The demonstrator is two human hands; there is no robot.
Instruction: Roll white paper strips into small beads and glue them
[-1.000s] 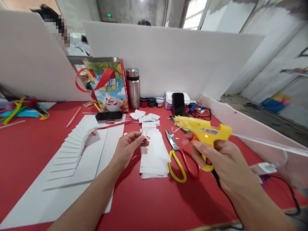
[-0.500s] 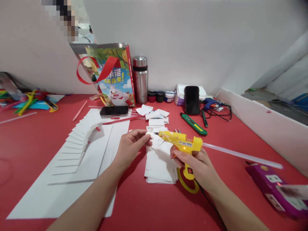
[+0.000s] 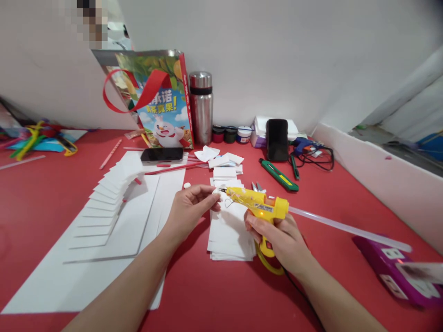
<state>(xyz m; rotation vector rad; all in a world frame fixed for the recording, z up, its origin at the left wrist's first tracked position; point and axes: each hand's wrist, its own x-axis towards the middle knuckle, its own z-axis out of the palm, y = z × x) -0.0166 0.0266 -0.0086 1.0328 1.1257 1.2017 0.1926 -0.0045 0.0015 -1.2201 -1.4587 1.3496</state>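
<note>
My left hand (image 3: 188,210) pinches a small white piece (image 3: 216,190) between thumb and fingers. My right hand (image 3: 282,240) grips a yellow glue gun (image 3: 258,205) with its orange light on; a clear glue stick (image 3: 349,228) pokes out of its back. The gun's nozzle touches the small white piece. Both hands hover over a stack of white paper strips (image 3: 230,230) on the red table (image 3: 311,203). Yellow-handled scissors (image 3: 266,263) lie mostly hidden under my right hand.
A white paper staircase model (image 3: 104,210) on white sheets lies to the left. Behind stand a gift bag (image 3: 157,103), steel flask (image 3: 200,106), small paint jars (image 3: 230,133), two phones (image 3: 162,154), a green utility knife (image 3: 278,175). A purple power strip (image 3: 394,272) lies at right.
My right hand brought the glue gun in from the right and down to the small white piece. The camera tilted down. My left hand stayed nearly still.
</note>
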